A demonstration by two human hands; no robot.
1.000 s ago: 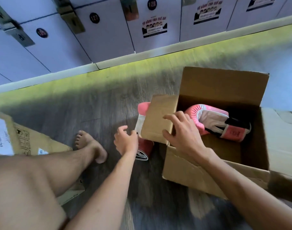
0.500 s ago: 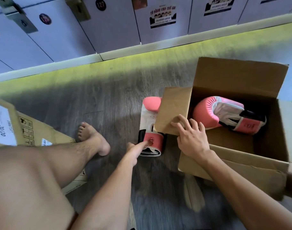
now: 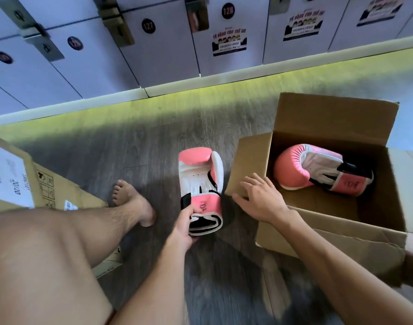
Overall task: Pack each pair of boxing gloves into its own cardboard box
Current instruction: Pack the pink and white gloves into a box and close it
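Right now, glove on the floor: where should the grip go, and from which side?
Take the glove at its cuff, from the near end. It lies flat, cuff toward the person, padded end away; the left hand already wraps that cuff.

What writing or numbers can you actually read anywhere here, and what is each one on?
"127": round black tag on a locker door.
"128": round black tag on the next locker door.
"20/20": white label on the cardboard box at left.
Posters on the lockers: print too blurred to read.
Other round locker tags: blurred.
Pink cuff of the glove gripped by the left hand: emblem too small to read.
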